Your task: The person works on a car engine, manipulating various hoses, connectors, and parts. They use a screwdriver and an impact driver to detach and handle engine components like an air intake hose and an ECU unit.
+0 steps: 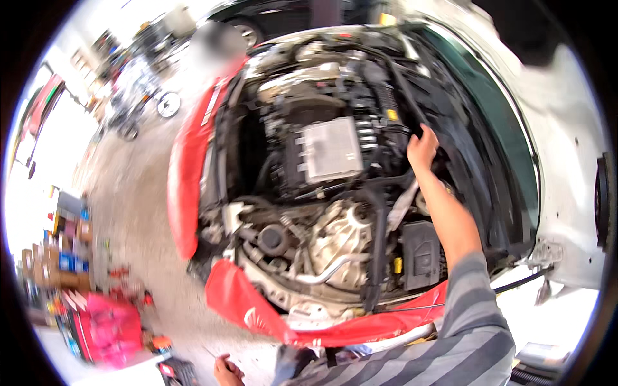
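Over the open engine bay, my right hand (pixel 423 148) reaches to the windshield side. Its fingers are bent around the near end of a long black rubber strip (pixel 402 87) that runs along the back of the bay; blur hides the exact grip. A silver-grey flat cover (pixel 331 149) sits on the engine to the left of that hand. My left hand (pixel 227 371) is low at the bottom edge, outside the car, with its fingers curled. Something thin and dark sticks out of it, too small to name.
Red fender covers (pixel 192 174) drape the car's front and near side. A black box-shaped lid (pixel 421 256) lies below my right forearm. Another person stands at the far front corner. A motorcycle (pixel 135 106), stacked cardboard boxes (pixel 48 267) and a pink-red bundle (pixel 111 328) are on the left.
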A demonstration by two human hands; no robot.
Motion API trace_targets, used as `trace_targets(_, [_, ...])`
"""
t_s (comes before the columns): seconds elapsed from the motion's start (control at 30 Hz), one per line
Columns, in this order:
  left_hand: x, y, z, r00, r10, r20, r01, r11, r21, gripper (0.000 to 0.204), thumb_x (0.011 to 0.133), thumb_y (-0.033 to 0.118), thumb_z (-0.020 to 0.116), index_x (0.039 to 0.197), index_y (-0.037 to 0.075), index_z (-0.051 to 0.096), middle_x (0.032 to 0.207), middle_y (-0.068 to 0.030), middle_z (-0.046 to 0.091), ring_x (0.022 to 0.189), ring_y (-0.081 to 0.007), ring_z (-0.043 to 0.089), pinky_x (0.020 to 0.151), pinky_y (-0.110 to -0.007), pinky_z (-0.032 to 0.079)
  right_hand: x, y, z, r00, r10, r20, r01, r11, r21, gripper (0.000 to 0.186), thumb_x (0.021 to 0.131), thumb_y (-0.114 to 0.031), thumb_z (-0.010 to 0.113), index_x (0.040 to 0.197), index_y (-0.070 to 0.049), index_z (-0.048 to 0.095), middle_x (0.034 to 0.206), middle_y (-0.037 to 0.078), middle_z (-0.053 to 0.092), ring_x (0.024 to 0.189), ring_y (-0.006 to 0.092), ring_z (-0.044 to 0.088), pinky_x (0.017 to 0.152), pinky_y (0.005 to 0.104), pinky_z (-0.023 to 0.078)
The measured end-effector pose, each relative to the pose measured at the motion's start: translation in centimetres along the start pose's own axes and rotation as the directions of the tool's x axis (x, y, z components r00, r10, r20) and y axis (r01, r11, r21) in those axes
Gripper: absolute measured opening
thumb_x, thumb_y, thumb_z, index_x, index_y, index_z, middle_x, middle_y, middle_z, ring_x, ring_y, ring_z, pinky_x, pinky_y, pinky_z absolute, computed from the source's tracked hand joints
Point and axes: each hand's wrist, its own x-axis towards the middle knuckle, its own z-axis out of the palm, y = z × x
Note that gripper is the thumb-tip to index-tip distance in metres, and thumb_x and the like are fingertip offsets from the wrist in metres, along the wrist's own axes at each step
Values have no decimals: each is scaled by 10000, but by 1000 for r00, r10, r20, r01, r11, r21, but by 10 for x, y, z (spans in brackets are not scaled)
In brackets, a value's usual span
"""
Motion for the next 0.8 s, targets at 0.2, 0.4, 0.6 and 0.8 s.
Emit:
trace_targets(0.2, [16,21,-61,985,170,-22,-171,969,-180,294,1014,261,485,1074,17,639,882,-41,631,847,-142,598,752,-299,504,-209,-291,-170,815,-115,568,-323,723,610,191,979,-109,479,1125,-42,583,963,27,590,870,139,538,825,299,453])
trace_targets(0.4, [90,55,-165,788,503,356,-475,864,-170,223,987,126,521,1111,72,698,1344,-116,515,1236,-220,472,1074,-358,320,-397,-591,-266,-131,-636,760,-867,446,224,394,914,7,560,1301,-32,497,1068,89,618,991,158,605,887,294,477])
trace_targets(0.6, [180,155,-200,691,532,489,-511,839,-190,217,961,88,556,1138,52,676,1318,-125,520,1207,-239,505,1038,-341,373,-420,-722,-219,-77,-575,814,-826,494,271,247,989,-62,502,1228,-14,540,1016,57,631,935,129,599,802,296,491])
trace_targets(0.8, [372,241,-225,684,565,461,-671,735,97,503,938,151,614,1392,7,452,1319,-180,528,1089,-258,570,944,-360,468,-418,-771,-81,153,-299,942,-831,476,287,136,990,-59,466,1059,26,546,782,73,642,713,140,626,677,298,511])
